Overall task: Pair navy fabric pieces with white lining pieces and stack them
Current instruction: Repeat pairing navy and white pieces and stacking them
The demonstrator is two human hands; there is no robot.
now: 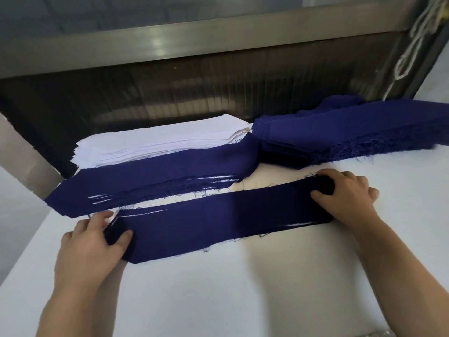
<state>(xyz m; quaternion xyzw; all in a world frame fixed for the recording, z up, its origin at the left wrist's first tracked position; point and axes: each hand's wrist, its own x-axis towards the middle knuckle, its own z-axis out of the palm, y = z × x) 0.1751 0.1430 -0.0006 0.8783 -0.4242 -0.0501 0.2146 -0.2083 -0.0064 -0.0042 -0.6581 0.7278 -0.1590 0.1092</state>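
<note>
Plainly the navy strip [218,220] is light, limp cloth with fraying edges, likely to sag and slide off the white lining [301,224] peeking from under it, so both ends are the place to hold; it lies flat on the white surface [267,276], the left hand [92,239] pinching its left end, the right hand [347,190] curled over its right end

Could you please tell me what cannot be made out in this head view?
Head view:
- White lining beneath the navy piece: nearly all covered by it.
- Navy stack: right end cut off by the frame edge.
- White stack: layers too fine to count.
</note>
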